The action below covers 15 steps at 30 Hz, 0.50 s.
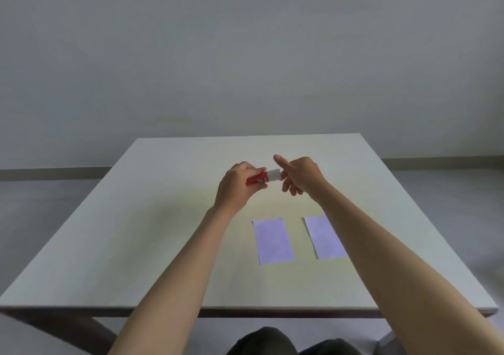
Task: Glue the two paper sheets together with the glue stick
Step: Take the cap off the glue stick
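Lilac paper sheets, two, one (273,241) and another (324,238), lay at your five o'clock on the table (136,245). Your left hand (237,184) clamped one red glue stick (263,177) at twelve; your right hand (298,173), fingers spread, touched its white cap.

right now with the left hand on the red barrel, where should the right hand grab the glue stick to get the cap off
Grip the white cap, coming from the right end. The glue stick lies roughly level in the left hand, cap pointing toward the right hand, whose fingers are open beside it. Pinch the cap's sides with thumb and forefinger and probably pull or twist along the stick's axis.
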Available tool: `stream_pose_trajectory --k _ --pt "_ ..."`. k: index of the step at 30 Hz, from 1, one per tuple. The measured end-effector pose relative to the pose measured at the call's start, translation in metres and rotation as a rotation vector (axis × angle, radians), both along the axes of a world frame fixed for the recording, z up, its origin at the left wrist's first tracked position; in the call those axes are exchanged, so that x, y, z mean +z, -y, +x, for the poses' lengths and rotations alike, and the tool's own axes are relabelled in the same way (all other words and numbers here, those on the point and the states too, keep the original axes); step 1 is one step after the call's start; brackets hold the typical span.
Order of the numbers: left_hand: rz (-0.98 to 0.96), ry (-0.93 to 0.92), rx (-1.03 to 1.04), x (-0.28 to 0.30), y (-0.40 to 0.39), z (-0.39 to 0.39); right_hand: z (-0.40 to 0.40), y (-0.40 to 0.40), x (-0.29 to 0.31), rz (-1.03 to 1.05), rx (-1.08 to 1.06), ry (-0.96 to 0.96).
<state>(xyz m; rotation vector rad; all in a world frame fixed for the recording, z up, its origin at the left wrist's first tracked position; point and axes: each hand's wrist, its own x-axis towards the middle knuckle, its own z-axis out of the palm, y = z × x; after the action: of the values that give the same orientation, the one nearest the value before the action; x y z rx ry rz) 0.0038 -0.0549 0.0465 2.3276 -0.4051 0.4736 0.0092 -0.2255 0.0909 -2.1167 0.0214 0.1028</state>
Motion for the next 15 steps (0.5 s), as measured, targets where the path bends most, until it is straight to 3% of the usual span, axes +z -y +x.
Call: stream_pose_trajectory --k 8,15 --pt "-0.005 0.005 -0.025 0.002 0.004 -0.002 -0.003 0.015 -0.003 0.180 0.241 0.085" --pt "-0.001 0.002 -0.035 0.010 0.008 -0.004 0.000 0.013 0.006 -0.088 0.119 0.005"
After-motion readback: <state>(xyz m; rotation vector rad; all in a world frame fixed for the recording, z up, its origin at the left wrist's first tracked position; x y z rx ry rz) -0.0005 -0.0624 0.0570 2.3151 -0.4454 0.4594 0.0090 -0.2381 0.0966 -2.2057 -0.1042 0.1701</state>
